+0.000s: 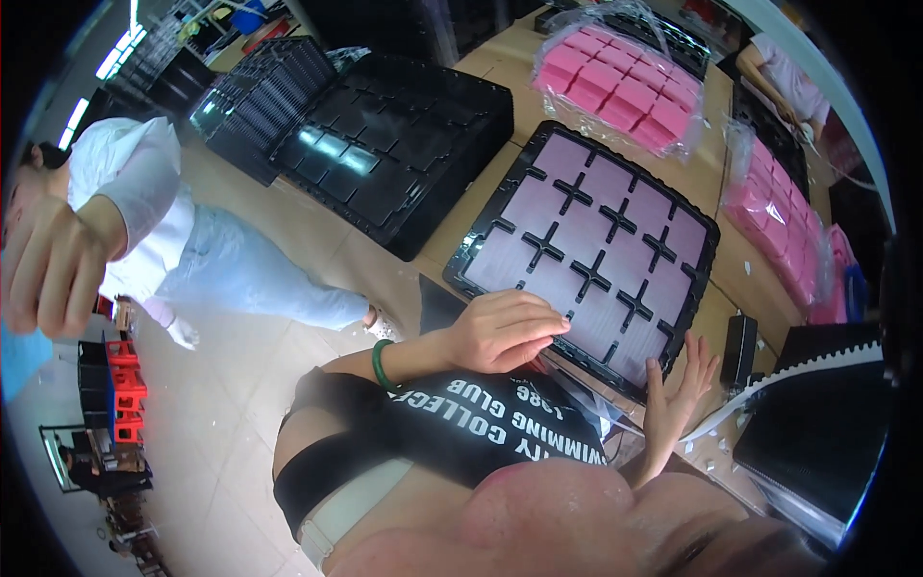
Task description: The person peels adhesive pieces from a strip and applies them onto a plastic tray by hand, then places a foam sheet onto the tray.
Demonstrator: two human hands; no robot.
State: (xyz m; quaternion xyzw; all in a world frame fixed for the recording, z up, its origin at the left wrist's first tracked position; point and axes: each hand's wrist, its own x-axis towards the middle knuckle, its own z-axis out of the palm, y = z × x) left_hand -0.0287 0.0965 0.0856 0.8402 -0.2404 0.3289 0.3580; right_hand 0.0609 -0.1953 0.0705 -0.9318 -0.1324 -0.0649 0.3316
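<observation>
Currently: black tray on bench, hands at near side

The black tray (pixel 590 277), pale pink panels between its cross-shaped dividers, lies on the tan bench (pixel 505 67). Left hand (pixel 508 332): fingers close together; grip cannot be told. Right hand (pixel 681 385): fingers spread apart, by the near-right corner. Wrapped pink blocks (pixel 620 87) stand beyond. Red stools (pixel 125 385) stand on the pale tiled floor (pixel 236 413).

Tan table (pixel 740 264): black trays (pixel 590 277), bagged pink blocks (pixel 620 88).
</observation>
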